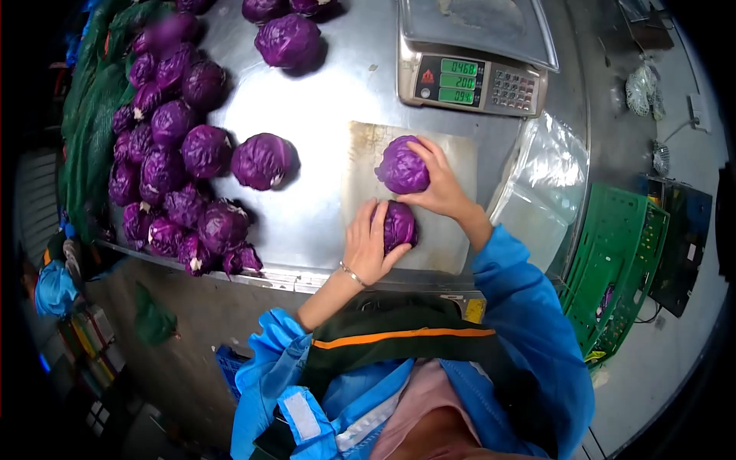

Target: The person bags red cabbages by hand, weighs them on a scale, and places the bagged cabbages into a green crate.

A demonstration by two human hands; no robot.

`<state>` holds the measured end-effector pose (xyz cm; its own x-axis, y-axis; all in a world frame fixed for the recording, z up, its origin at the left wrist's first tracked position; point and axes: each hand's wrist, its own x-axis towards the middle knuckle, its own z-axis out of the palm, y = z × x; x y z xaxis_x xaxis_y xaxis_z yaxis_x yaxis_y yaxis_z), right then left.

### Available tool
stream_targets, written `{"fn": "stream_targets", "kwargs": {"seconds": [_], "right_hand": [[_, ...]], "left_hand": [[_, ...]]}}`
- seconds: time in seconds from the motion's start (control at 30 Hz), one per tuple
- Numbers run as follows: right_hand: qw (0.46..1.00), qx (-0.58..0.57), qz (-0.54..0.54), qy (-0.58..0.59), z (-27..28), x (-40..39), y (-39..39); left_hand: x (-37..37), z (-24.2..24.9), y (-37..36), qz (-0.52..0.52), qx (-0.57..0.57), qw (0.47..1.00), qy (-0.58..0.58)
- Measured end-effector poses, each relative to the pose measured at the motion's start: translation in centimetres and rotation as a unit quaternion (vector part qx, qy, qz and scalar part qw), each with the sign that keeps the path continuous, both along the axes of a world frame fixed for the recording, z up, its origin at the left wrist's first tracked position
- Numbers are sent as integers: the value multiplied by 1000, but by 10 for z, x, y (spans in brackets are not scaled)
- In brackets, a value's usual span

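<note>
Two red cabbages lie one beyond the other over a pale translucent sheet on the metal table. My right hand grips the farther cabbage from its right side, fingers over the top and thumb below. Around the nearer cabbage my left hand is curved, with the thumb along its near side and the fingers on its left. The two cabbages sit close together. A single cabbage rests to the left, beside a large pile of cabbages.
A scale with lit green displays stands at the back right. Clear plastic bags lie on the table's right side. Beyond that edge is a green crate. Green netting borders the pile. More cabbages lie farther back.
</note>
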<state>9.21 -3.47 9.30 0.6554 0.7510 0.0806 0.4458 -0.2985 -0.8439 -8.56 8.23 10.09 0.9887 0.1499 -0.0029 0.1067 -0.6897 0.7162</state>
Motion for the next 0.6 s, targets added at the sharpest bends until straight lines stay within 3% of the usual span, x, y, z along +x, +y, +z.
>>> {"fn": "stream_targets", "kwargs": {"seconds": [0.07, 0.1, 0.17, 0.2, 0.23, 0.27, 0.33, 0.4, 0.47, 0.57, 0.6], "right_hand": [[985, -77, -34, -148, 16, -9, -17], [967, -119, -56, -217, 25, -17, -33], [948, -94, -240, -187, 3, -29, -82], [948, -77, -309, -18, -24, -33, -98], [916, -57, -367, 154, -56, -39, -113], [852, -32, -412, 321, -70, -46, -123], [800, 5, -346, 490, -18, -63, -66], [844, -11, -287, 454, 18, -76, -19], [951, -115, -234, 169, -23, -92, -1], [929, -141, -254, 227, -7, -85, -9], [923, -69, -251, 282, -10, -82, -17]], "left_hand": [[-5, 5, 2, -6, 41, 999, -14], [-9, 7, 10, 8, -2, 1000, -21], [-26, -18, 36, 185, 18, 977, -101], [-32, -27, 49, 348, -133, 928, -22], [-33, -49, 65, 396, -379, 836, 33], [-31, -51, 68, 367, -522, 761, 115], [-13, -84, 63, 283, -503, 772, 264], [4, -80, 34, 153, -386, 905, 97], [11, -78, 1, 127, -239, 962, 32], [9, -62, -28, 176, -153, 970, 73], [9, -49, -24, 205, -313, 923, 87]]}}
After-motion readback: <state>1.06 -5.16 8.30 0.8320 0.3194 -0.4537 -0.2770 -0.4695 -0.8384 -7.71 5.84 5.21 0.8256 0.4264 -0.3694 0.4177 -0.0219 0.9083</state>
